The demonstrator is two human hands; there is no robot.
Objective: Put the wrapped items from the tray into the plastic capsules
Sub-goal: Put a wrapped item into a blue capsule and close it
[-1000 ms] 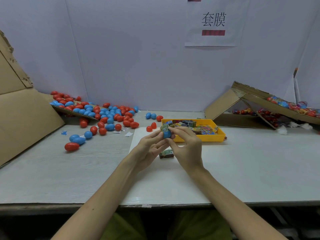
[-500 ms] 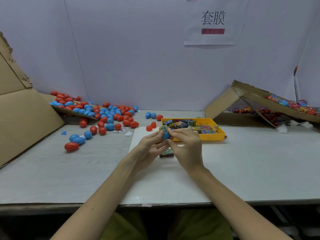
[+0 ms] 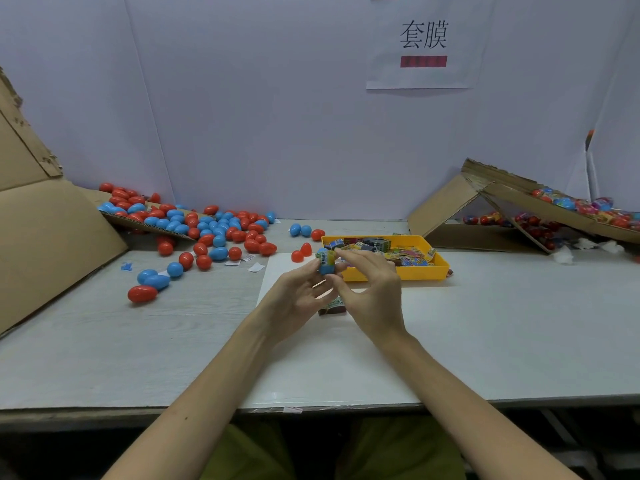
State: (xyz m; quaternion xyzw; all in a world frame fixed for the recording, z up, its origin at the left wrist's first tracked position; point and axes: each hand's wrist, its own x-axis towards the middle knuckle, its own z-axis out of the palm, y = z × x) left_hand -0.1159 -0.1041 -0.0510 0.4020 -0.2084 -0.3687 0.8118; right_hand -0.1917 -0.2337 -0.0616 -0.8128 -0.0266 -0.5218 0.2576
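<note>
My left hand (image 3: 300,296) holds a blue capsule half (image 3: 326,268) upright between thumb and fingers, just in front of the yellow tray (image 3: 398,273). A green-and-yellow wrapped item (image 3: 327,258) sticks out of its top. My right hand (image 3: 372,289) pinches that item from above with thumb and forefinger. Another wrapped item (image 3: 332,305) lies on the white sheet (image 3: 277,271) under my hands, partly hidden. The tray holds several more wrapped items (image 3: 377,245).
Red and blue capsules (image 3: 207,230) spill from a cardboard flap at the back left, with a few loose ones (image 3: 149,284) nearer. Two red halves (image 3: 302,252) lie left of the tray. A tilted cardboard box (image 3: 519,209) with filled capsules stands at the back right.
My hands stayed in front of the tray. The wrapped item now sits deeper on the blue capsule half, and my right fingers have shifted over its top.
</note>
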